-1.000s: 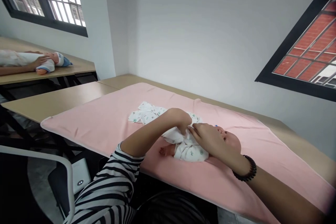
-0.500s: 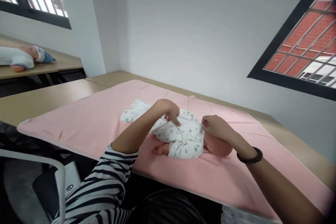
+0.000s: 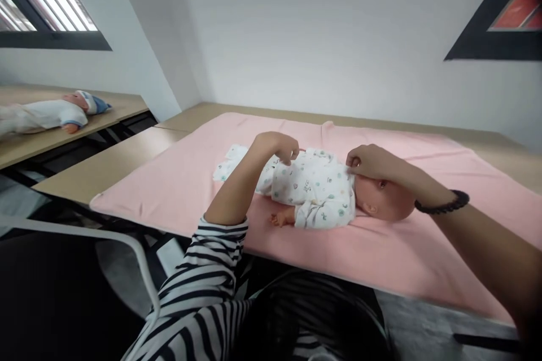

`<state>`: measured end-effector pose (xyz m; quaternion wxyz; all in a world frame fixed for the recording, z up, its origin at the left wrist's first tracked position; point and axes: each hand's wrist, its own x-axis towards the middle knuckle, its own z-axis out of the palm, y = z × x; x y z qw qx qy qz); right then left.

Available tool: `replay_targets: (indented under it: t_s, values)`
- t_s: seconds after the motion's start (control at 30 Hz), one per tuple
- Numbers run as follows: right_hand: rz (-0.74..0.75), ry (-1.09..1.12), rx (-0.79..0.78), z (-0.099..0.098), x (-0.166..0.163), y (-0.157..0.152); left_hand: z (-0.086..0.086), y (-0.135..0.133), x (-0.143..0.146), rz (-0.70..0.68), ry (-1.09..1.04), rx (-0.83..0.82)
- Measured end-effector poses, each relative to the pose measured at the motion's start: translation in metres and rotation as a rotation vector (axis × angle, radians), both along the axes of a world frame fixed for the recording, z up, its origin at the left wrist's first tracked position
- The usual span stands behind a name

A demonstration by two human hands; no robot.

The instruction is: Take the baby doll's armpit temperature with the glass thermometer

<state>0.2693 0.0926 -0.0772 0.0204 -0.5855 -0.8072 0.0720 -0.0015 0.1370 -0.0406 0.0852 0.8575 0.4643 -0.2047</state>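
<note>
Doll (image 3: 313, 189) lies on pink cloth (image 3: 169, 189); front edge (image 3: 296, 262) near, room leftward.

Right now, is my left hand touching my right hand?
Apart. The head view shows a plain gap between the left hand and the right hand, with the white printed shirt visible between them.

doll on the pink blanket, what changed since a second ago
The left hand has moved from the chest of the doll toward its waist, the right hand toward its neck. Its shirt lies flatter. A co-worker's hand is no longer seen on the other doll. The first doll still lies face up on the pink blanket.
</note>
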Motion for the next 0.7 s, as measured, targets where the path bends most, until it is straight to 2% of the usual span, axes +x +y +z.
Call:
replay_targets:
  t_s: [0.1, 0.2, 0.3, 0.4, 0.53, 0.6, 0.7]
  values:
    - [-0.061, -0.076, 0.016, -0.003, 0.0, 0.003, -0.005, 0.01, -0.001, 0.042, 0.01, -0.042]
    - [-0.024, -0.051, 0.158, -0.001, -0.011, -0.012, -0.009, 0.016, -0.004, 0.039, -0.008, -0.006]
    - [0.198, 0.075, 0.389, -0.002, -0.043, -0.037, -0.01, 0.023, -0.004, 0.067, -0.076, 0.167]
    - [0.443, 0.131, 0.648, -0.007, -0.093, -0.057, -0.004, 0.034, 0.004, 0.172, -0.062, 0.31]
    - [0.891, 0.033, 0.95, -0.017, -0.168, -0.064, 0.014, 0.057, 0.02, 0.3, 0.038, 0.452]
    - [1.003, 0.073, 1.098, -0.024, -0.199, -0.063, 0.023, 0.071, 0.022, 0.337, 0.062, 0.545]
    - [1.081, 0.2, 1.234, -0.035, -0.228, -0.068, 0.034, 0.088, 0.011, 0.364, 0.067, 0.676]
